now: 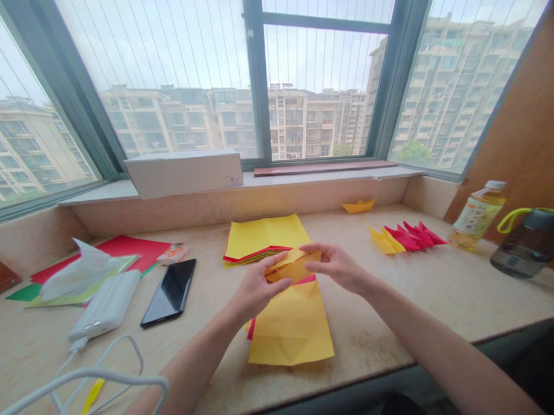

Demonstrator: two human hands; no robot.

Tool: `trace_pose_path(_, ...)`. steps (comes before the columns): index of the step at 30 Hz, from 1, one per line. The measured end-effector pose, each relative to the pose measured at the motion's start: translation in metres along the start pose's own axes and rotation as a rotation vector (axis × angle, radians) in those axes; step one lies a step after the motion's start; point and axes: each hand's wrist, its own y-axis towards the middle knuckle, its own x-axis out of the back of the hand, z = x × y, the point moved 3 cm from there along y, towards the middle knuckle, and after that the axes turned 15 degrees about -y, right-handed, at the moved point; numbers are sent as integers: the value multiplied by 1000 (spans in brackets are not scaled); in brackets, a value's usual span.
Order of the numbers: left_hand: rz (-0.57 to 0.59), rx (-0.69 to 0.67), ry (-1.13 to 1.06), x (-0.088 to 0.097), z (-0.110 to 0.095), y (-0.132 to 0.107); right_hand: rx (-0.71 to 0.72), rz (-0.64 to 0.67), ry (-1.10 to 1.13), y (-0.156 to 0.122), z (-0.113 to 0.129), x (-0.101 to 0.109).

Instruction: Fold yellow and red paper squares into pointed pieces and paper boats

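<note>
Between both hands is a folded piece of yellow paper [293,266], raised a little above the counter. My left hand [261,287] grips its left side between thumb and fingers. On its right side my right hand [333,266] pinches it the same way. Beneath the hands lies a creased yellow sheet [293,328], with a red edge showing under it. Just beyond them sits a stack of yellow and red paper [266,235]. Parts of the folded piece are hidden by my fingers.
Folded yellow pieces [387,241] and red pieces [414,236] stand in a row at the right. A yellow paper boat [359,206] is behind them. Further right are a drink bottle [477,215] and a dark jug [530,244]. A phone [169,293] and power bank [105,304] lie left.
</note>
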Motion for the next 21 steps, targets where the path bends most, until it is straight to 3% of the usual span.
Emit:
trace_pose_path(6,-56,-271,386,4,0,4,47,40,0,1,-6,-2)
trace_pose_path(14,-66,-308,587,5,1,2,198,-189,-386,2,-13,2)
trace_pose_path(21,-112,-347,691,7,3,2,253,-198,-621,0,-10,2)
